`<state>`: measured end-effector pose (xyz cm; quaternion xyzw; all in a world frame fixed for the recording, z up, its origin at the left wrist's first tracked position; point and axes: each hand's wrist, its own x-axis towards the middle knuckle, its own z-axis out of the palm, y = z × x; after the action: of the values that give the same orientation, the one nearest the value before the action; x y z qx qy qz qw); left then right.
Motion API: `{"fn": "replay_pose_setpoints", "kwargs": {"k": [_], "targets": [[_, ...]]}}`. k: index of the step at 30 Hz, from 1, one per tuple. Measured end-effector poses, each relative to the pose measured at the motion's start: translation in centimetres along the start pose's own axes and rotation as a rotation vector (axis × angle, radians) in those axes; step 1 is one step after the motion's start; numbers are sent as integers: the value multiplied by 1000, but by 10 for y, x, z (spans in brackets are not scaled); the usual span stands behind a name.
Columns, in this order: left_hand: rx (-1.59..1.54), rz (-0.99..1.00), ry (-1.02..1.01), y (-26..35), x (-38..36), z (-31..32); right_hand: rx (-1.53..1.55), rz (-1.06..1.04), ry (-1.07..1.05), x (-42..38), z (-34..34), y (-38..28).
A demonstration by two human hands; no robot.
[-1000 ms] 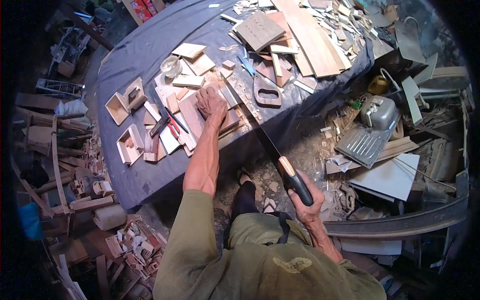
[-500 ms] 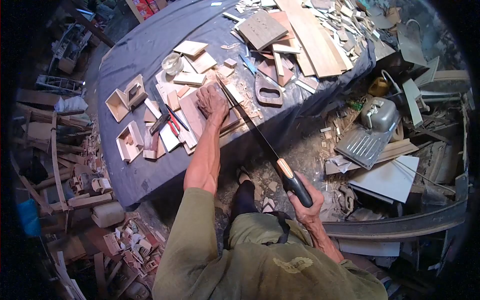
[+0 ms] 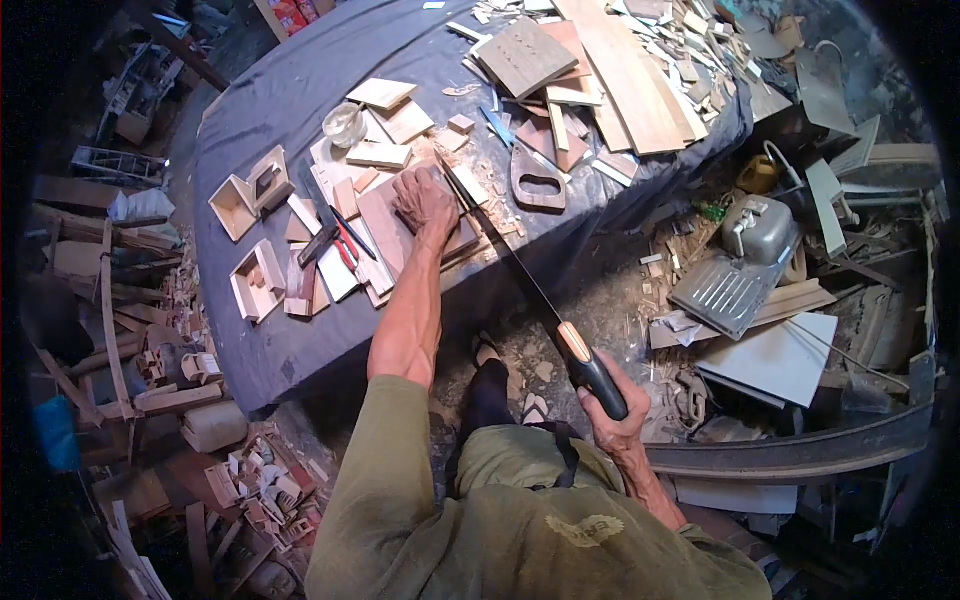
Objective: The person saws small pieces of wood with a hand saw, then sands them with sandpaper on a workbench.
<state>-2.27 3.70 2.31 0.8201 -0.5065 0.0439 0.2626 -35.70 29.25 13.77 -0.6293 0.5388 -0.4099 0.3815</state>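
My right hand [image 3: 618,405] is wrapped round the black and orange handle of a handsaw [image 3: 527,278]. Its long dark blade slants up and left to the worktable's edge, along the right side of the wood under my left hand. With curled fingers, my left hand [image 3: 427,207] grips and presses down on a reddish-brown wooden board [image 3: 381,225]. Where the saw teeth meet the wood is too small to make out. Sawdust and chips lie beside the blade.
Red-handled pliers [image 3: 347,250], a glass jar [image 3: 345,125] and small wooden boxes [image 3: 258,282] sit left of my hand. Another saw handle [image 3: 538,183] lies right of the blade. Planks [image 3: 625,75] and offcuts cover the table's far right. A metal sink [image 3: 740,260] stands among floor scrap.
The saw and my right hand have shifted very slightly down and right, toward my body. My left hand stays in place on the board.
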Motion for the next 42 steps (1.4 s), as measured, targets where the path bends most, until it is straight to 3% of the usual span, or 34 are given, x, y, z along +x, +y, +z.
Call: {"fn": "replay_pose_setpoints", "kwargs": {"k": [26,34,42], "targets": [[-47,-33,28,-1,1,5,10,-6,-19,-4,-6,-3],[-73,46,81,-6,1,12,28,-4,-14,-3,-1,-13],[-44,63,93,0,2,6,79,89,-19,-6,7,-18]]}}
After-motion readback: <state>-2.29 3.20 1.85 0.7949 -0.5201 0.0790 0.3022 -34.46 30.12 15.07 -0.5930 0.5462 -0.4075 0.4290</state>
